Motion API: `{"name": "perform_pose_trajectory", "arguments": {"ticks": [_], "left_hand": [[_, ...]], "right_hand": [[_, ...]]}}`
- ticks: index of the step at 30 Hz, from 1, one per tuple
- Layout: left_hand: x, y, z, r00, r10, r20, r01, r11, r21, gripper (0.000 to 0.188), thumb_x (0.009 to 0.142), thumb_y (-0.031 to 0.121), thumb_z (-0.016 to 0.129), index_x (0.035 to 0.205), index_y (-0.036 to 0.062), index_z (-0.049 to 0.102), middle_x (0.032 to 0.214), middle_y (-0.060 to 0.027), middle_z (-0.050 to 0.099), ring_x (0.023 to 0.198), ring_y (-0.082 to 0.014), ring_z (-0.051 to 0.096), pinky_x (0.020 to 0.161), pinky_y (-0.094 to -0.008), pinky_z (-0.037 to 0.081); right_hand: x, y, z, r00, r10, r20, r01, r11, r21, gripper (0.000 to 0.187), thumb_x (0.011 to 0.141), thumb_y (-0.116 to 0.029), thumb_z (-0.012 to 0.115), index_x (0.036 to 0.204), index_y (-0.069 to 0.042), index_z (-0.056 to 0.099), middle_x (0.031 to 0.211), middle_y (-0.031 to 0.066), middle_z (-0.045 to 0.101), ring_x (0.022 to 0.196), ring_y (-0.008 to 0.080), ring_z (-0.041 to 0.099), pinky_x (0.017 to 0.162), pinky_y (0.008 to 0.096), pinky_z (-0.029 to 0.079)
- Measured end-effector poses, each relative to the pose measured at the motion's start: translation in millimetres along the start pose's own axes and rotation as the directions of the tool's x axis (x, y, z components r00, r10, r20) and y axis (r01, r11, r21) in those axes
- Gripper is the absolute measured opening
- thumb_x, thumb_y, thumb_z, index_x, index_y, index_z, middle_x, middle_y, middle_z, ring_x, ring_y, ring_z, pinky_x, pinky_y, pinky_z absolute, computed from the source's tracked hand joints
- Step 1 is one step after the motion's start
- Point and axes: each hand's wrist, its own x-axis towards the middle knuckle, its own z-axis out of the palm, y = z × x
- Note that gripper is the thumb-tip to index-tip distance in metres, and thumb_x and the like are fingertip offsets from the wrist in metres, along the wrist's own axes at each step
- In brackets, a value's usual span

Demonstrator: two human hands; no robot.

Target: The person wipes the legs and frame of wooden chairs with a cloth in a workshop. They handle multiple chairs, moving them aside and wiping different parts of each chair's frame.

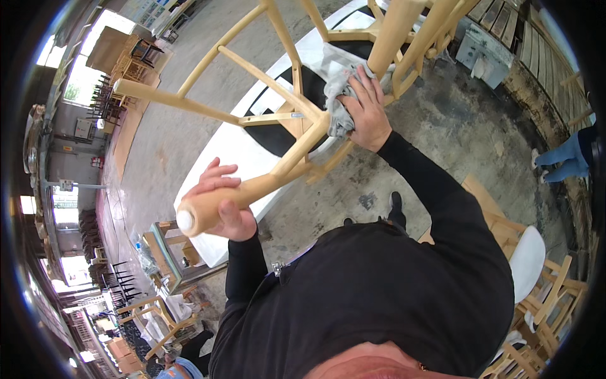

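Observation:
A light wooden chair is upside down in front of me, its legs pointing up and its black seat underside against a white-covered table. My left hand wraps round the near leg close to its tip, which has a white round foot pad. The thumb lies on one side and the fingers on the other. A crumpled grey cloth is under my right hand, whose fingers press it against the chair frame. The cloth hides the wood beneath it.
The white tabletop runs below the chair. Another upturned wooden chair stands just beyond the cloth. More chairs are stacked at lower right, and a framed glass-like panel stands at left. A person in blue trousers is far right.

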Motion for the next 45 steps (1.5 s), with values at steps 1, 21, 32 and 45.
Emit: {"name": "perform_pose_trajectory", "arguments": {"ticks": [1,21,32,45], "left_hand": [[-0.1,-3.9,5.6,1.000,0.002,-0.025,-0.003,1.000,-0.023,0.043,0.090,0.041,0.062,0.106,0.0037,0.048,0.069,-0.0130,0.061,0.080,-0.0314,0.067,0.100,-0.0588,0.043],[10.4,-1.7,-5.0,0.996,0.084,0.006,-0.083,0.995,-0.052,0.041,0.088,0.037,0.064,0.102,0.0029,0.046,0.066,-0.0109,0.059,0.066,-0.0255,0.065,0.080,-0.0487,0.055],[41.5,-0.4,33.1,0.984,0.180,0.000,-0.180,0.984,-0.004,0.044,0.096,0.047,0.044,0.102,0.0034,0.042,0.061,-0.0073,0.050,0.056,-0.0208,0.056,0.060,-0.0360,0.052],[17.9,-5.5,-16.4,0.999,0.052,0.003,-0.051,0.980,0.194,0.044,0.095,0.050,0.045,0.101,0.0068,0.041,0.065,-0.0080,0.048,0.059,-0.0199,0.052,0.064,-0.0378,0.046]], "right_hand": [[4.6,-7.2,2.2,0.997,-0.074,-0.012,0.075,0.996,0.043,0.047,0.076,-0.020,0.073,0.118,-0.006,0.058,0.141,0.0188,0.046,0.133,0.0368,0.041,0.111,0.0528,0.027],[68.9,35.5,-40.5,0.662,0.578,-0.477,0.138,0.532,0.836,0.043,0.086,-0.009,0.067,0.125,-0.003,0.048,0.122,0.0114,0.056,0.105,0.0217,0.061,0.085,0.0317,0.053],[-149.5,129.9,223.8,0.298,0.951,-0.081,-0.741,0.284,0.609,0.036,0.095,-0.016,0.055,0.128,-0.002,0.054,0.131,0.0127,0.057,0.122,0.0264,0.053,0.104,0.0348,0.040],[-54.4,102.2,146.7,0.784,0.596,-0.175,-0.229,0.538,0.811,0.104,0.054,-0.009,0.091,0.140,-0.005,0.033,0.134,0.0118,0.047,0.124,0.0235,0.050,0.109,0.0367,0.038]]}}
